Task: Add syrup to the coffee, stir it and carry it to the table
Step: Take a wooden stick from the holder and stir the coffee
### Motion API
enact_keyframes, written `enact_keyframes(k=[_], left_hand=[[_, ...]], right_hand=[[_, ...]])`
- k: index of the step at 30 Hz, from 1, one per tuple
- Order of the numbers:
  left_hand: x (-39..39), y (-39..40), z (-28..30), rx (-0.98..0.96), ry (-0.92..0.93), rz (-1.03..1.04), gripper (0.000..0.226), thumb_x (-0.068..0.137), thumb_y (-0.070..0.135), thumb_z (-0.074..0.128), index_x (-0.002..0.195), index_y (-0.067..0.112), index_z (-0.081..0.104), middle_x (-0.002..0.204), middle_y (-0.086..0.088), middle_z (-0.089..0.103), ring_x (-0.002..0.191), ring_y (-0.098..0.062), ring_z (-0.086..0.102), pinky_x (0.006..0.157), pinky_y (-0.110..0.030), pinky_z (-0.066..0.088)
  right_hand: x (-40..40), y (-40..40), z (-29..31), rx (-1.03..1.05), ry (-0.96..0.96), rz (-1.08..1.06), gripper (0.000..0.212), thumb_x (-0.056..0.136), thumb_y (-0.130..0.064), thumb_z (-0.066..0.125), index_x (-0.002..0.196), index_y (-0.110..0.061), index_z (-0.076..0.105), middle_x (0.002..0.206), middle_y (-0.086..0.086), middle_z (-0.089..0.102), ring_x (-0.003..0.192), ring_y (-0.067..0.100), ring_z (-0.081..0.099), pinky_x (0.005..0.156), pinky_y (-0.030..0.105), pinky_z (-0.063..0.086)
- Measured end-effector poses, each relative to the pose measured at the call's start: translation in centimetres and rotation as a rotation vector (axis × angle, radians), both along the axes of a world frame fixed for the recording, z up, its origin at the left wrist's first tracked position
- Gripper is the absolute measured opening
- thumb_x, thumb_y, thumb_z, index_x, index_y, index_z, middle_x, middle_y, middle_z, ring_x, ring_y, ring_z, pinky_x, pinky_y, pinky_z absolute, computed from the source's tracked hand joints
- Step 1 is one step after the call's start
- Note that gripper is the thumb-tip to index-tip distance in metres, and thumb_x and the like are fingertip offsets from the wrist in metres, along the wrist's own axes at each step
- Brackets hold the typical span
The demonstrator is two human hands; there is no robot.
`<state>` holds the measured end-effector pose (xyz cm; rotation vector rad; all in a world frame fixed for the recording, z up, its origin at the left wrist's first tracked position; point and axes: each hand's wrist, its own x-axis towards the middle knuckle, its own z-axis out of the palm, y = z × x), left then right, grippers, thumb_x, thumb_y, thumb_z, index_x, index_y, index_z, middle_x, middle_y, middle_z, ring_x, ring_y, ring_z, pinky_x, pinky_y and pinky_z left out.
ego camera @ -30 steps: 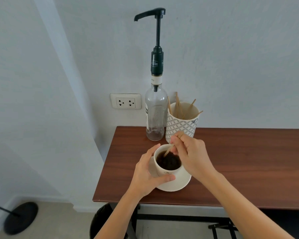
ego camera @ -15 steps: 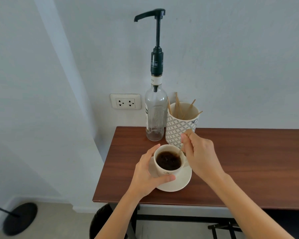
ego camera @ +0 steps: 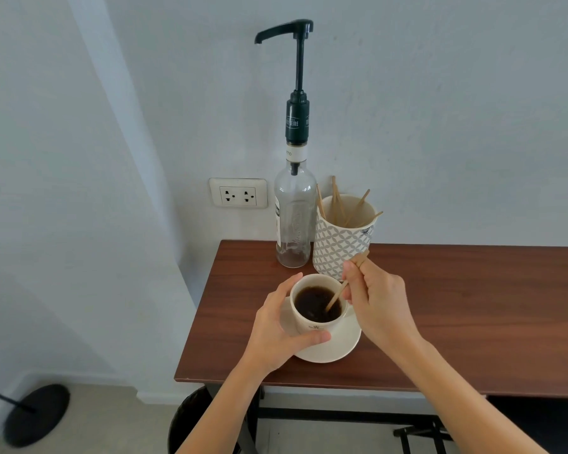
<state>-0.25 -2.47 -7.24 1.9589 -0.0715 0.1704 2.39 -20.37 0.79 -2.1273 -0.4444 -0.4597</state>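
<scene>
Glossy ceramic cup point(ego camera: 309, 326), wooden stirrer point(ego camera: 336, 294), clear glass bottle point(ego camera: 292, 231), wood-grain table point(ego camera: 456, 306)

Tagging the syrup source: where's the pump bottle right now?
In the head view the syrup pump bottle stands at the back left corner of the wooden table, against the wall, touching or nearly touching the patterned stirrer cup on its right, behind the coffee cup.

A wall socket point(ego camera: 238, 193) sits above a round black stand base point(ego camera: 36, 414).
</scene>
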Motion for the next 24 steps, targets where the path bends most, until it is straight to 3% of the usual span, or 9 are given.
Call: enact_keyframes(k=[4,9,17,24], left_hand=[[0.0,-0.1,-0.1,-0.007,-0.004,-0.003,0.096,0.057,0.059,0.091,0.141,0.047,0.044,0.141,0.018,0.059,0.136,-0.013,0.052,0.113,-0.052,0.044],[0.1,0.1,-0.2,-0.001,-0.004,0.006,0.098,0.058,0.049,0.094,0.142,0.046,0.044,0.143,0.02,0.057,0.138,-0.01,0.05,0.116,-0.05,0.042],[-0.1,-0.1,0.0,-0.01,0.017,0.004,0.099,0.061,0.038,0.097,0.145,0.039,0.044,0.141,0.017,0.059,0.136,-0.008,0.051,0.116,-0.049,0.043],[-0.3,-0.4,0.4,-0.039,0.027,0.001,0.102,0.057,0.046,0.095,0.145,0.04,0.044,0.139,0.02,0.059,0.135,-0.007,0.052,0.116,-0.049,0.043]], right_hand=[[-0.2,0.4,-0.2,0.052,0.018,-0.006,0.027,0.101,-0.017,0.047,0.08,-0.006,0.06,0.061,0.004,0.065,0.067,0.018,0.062,0.058,0.023,0.05],[-0.9,-0.9,1.7,0.106,-0.156,0.007,0.035,0.098,-0.029,0.04,0.085,-0.006,0.062,0.062,-0.001,0.065,0.07,0.017,0.063,0.058,0.017,0.049],[-0.8,-2.1,1.5,0.142,-0.113,-0.024,0.037,0.101,-0.039,0.036,0.087,-0.016,0.061,0.065,-0.004,0.067,0.069,0.016,0.065,0.059,0.025,0.051],[-0.8,-2.7,1.1,0.204,-0.063,-0.045,0.038,0.098,-0.038,0.035,0.088,-0.013,0.062,0.067,-0.002,0.068,0.07,0.014,0.066,0.062,0.025,0.053]])
